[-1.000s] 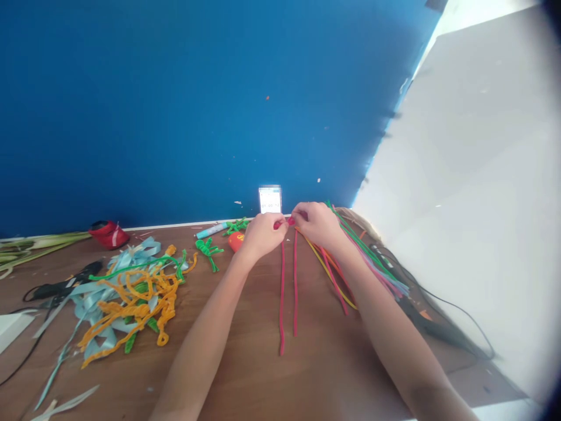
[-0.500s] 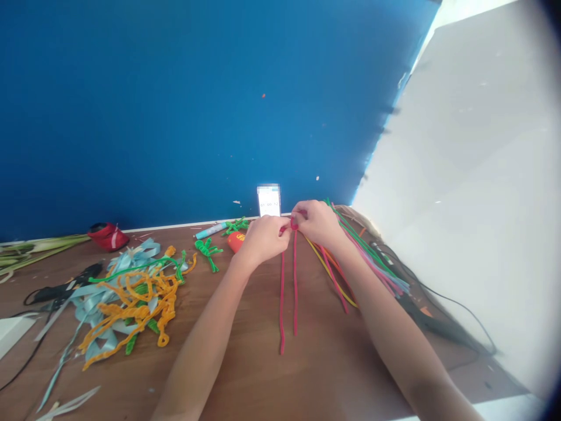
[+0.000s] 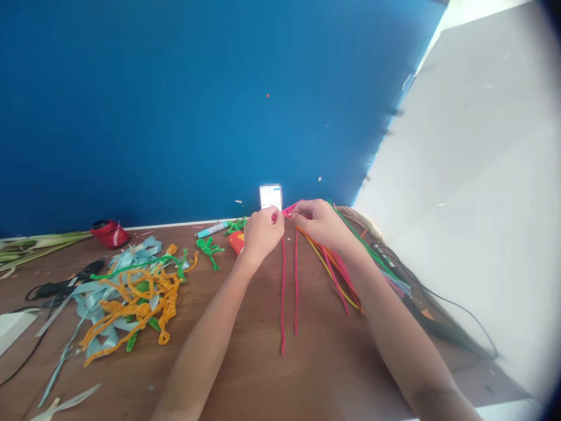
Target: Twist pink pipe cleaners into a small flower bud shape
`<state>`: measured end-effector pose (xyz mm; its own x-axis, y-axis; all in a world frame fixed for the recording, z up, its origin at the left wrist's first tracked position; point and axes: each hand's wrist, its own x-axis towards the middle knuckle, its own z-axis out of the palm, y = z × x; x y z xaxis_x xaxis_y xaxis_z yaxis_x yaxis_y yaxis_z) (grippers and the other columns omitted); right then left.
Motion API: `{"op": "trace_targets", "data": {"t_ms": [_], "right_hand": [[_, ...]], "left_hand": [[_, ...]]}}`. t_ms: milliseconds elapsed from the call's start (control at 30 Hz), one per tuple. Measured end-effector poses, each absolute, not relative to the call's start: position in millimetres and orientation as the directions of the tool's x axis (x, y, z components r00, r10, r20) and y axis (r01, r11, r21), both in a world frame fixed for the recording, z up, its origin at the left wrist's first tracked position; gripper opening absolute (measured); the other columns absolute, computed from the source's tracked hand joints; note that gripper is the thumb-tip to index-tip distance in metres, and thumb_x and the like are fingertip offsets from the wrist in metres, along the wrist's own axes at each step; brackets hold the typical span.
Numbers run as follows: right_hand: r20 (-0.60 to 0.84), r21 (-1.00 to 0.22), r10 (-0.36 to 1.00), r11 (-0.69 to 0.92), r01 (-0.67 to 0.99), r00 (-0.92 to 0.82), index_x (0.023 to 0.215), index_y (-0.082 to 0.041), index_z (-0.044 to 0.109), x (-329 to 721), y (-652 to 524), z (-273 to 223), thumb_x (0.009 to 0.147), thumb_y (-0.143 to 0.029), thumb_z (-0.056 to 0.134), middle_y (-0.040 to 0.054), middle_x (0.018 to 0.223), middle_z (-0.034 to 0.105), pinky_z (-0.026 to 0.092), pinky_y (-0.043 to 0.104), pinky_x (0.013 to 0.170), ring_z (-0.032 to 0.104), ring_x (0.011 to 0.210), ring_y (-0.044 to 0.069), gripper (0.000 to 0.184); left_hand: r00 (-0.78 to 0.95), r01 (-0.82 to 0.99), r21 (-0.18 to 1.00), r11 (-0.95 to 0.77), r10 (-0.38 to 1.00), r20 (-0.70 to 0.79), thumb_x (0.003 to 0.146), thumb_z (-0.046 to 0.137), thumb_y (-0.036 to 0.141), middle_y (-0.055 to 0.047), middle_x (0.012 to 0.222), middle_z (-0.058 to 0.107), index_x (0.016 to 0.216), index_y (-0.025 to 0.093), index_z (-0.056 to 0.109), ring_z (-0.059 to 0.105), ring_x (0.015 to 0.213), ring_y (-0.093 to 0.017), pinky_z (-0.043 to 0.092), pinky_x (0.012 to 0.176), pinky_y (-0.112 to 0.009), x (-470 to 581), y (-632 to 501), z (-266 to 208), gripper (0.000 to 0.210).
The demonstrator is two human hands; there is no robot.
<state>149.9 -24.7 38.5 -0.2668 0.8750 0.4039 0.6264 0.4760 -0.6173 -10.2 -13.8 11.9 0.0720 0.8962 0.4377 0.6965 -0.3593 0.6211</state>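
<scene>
Near the back of the brown table, my left hand (image 3: 264, 231) is closed with its fingertips on a pink pipe cleaner (image 3: 288, 210). My right hand (image 3: 322, 222) pinches the same piece from the other side, fingertips close to the left ones. The piece looks bent or twisted, though fingers hide much of it. Below the hands, two straight pink pipe cleaners (image 3: 297, 292) lie lengthwise on the table, apart from each other. Behind my left hand stands a phone (image 3: 270, 196) with a lit timer, its lower part covered. An orange-red object (image 3: 237, 241) lies partly hidden beside that hand.
At right lies a bundle of coloured pipe cleaners (image 3: 346, 280), with a black cable (image 3: 442, 295) beyond. Orange twisted pipe cleaners (image 3: 135, 304) and light-blue ribbon (image 3: 94, 298) are heaped at left, near a black glue gun (image 3: 72, 280). A blue wall (image 3: 175, 105) rises behind.
The pink piece, a small loop between my fingertips before, now stretches up and right behind my right hand. My left hand has turned slightly and both hands shifted a little. The camera view moved slightly.
</scene>
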Motion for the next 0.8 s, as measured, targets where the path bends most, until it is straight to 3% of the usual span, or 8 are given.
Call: {"op": "trace_targets", "data": {"t_ms": [133, 200, 300, 500, 667, 800], "right_hand": [[0.308, -0.725, 0.891, 0.447, 0.524, -0.334, 0.066, -0.015, 0.059, 150.6, -26.2, 41.2, 0.083, -0.026, 0.05, -0.0029, 0.057, 0.044, 0.024, 0.025, 0.053, 0.036, 0.055, 0.01, 0.021], [0.261, -0.805, 0.904, 0.398, 0.44, -0.339, 0.068, -0.015, 0.059, 153.7, -25.7, 42.5, 0.082, -0.028, 0.052, -0.0037, 0.057, 0.042, 0.023, 0.025, 0.052, 0.033, 0.054, 0.009, 0.021], [0.194, -0.91, 0.918, 0.301, 0.287, -0.347, 0.075, -0.013, 0.063, 164.0, -23.6, 44.6, 0.079, -0.034, 0.059, -0.0035, 0.059, 0.045, 0.021, 0.025, 0.05, 0.032, 0.052, 0.008, 0.021], [0.159, -0.977, 0.895, 0.204, 0.065, -0.418, 0.071, -0.013, 0.064, 183.6, -15.5, 42.0, 0.066, -0.037, 0.077, -0.0042, 0.057, 0.049, 0.022, 0.024, 0.051, 0.035, 0.052, 0.007, 0.028], [0.225, -0.957, 0.858, 0.284, 0.063, -0.462, 0.071, -0.012, 0.066, 185.4, -12.6, 39.7, 0.068, -0.04, 0.078, -0.001, 0.062, 0.057, 0.032, 0.025, 0.055, 0.046, 0.057, 0.01, 0.031], [0.226, -0.923, 0.847, 0.344, 0.173, -0.481, 0.069, -0.012, 0.065, 182.8, -13.4, 40.7, 0.068, -0.042, 0.078, -0.0008, 0.061, 0.056, 0.032, 0.024, 0.054, 0.045, 0.057, 0.01, 0.033]], "left_hand": [[0.128, 0.288, 0.865, -0.411, 0.912, 0.39, 0.084, 0.05, 0.029, 0.0, 0.064, 0.053, 0.069, 0.016, 0.058, 0.042, 0.061, -0.012, 0.027, 0.057, -0.024, -11.8, -9.0, 14.0, 0.022], [0.168, 0.114, 0.915, -0.387, 0.915, 0.366, 0.083, 0.053, 0.03, 0.0, 0.067, 0.054, 0.072, 0.015, 0.06, 0.043, 0.062, -0.011, 0.029, 0.058, -0.024, -12.8, -10.2, 18.6, 0.02], [0.271, 0.007, 0.93, -0.369, 0.896, 0.353, 0.082, 0.057, 0.031, 0.001, 0.066, 0.052, 0.071, 0.014, 0.06, 0.039, 0.06, -0.009, 0.029, 0.058, -0.023, -14.8, -16.4, 27.3, 0.02], [0.542, 0.062, 0.908, -0.414, 0.778, 0.318, 0.082, 0.056, 0.031, 0.001, 0.065, 0.05, 0.066, 0.014, 0.058, 0.039, 0.063, -0.01, 0.03, 0.062, -0.024, -22.1, -26.2, 39.0, 0.023], [0.647, 0.259, 0.856, -0.447, 0.738, 0.189, 0.08, 0.05, 0.027, 0.003, 0.059, 0.036, 0.059, 0.015, 0.047, 0.03, 0.058, -0.01, 0.023, 0.057, -0.026, -25.9, -28.9, 43.2, 0.024], [0.66, 0.473, 0.717, -0.513, 0.745, 0.097, 0.078, 0.048, 0.025, 0.003, 0.056, 0.031, 0.057, 0.016, 0.038, 0.024, 0.055, -0.01, 0.018, 0.053, -0.028, -26.6, -31.9, 44.2, 0.025]]}}
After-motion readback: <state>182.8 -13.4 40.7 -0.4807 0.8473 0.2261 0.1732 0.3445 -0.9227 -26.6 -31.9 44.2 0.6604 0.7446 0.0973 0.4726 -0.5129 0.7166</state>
